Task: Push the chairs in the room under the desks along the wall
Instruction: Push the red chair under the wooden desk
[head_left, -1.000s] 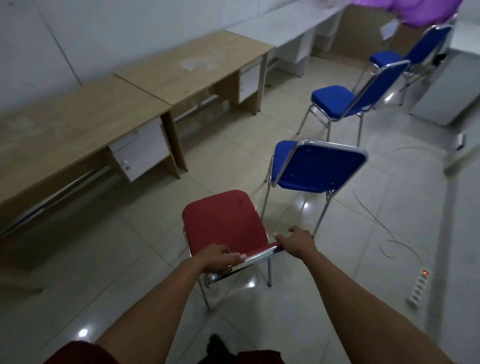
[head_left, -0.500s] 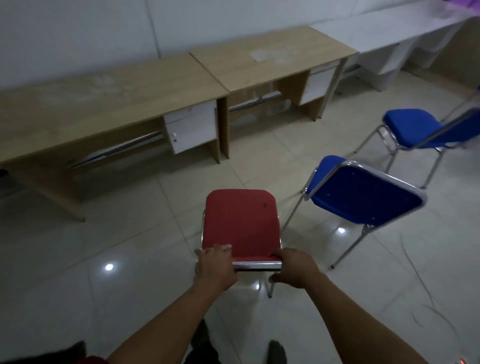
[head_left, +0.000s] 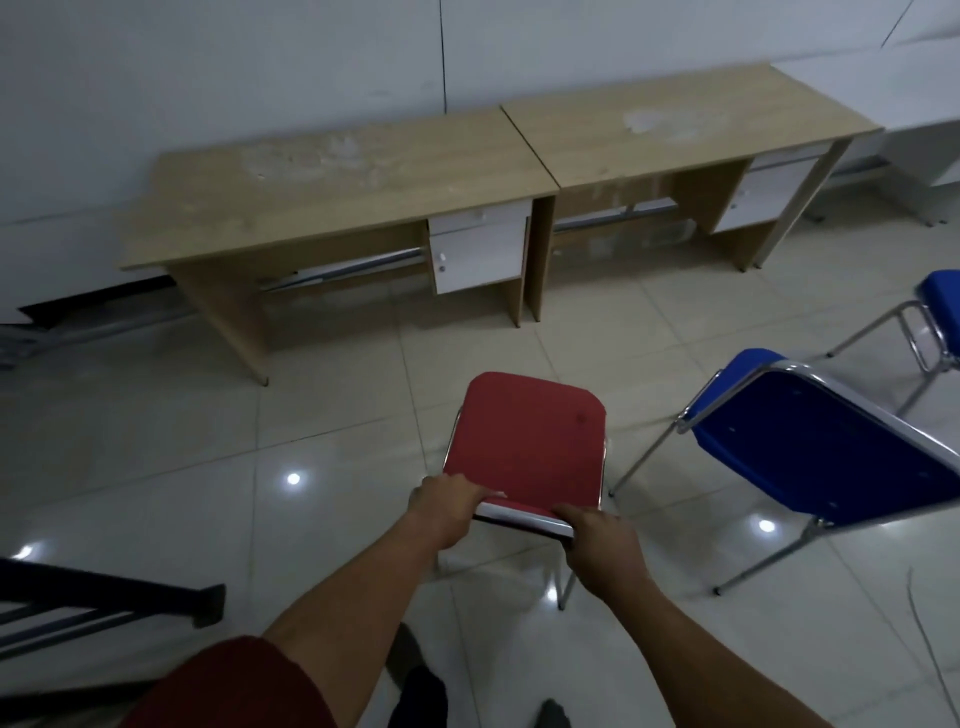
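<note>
We grip the top rail of the red chair (head_left: 524, 447) with both hands: our left hand (head_left: 444, 506) is curled over its left corner and our right hand (head_left: 597, 540) is clamped on the right end. The chair stands on the tiled floor (head_left: 182, 467), well apart from the wooden bench (head_left: 332, 192) along the wall, its seat facing the opening under it. A blue chair (head_left: 831, 441) stands just beside ours on the right.
</note>
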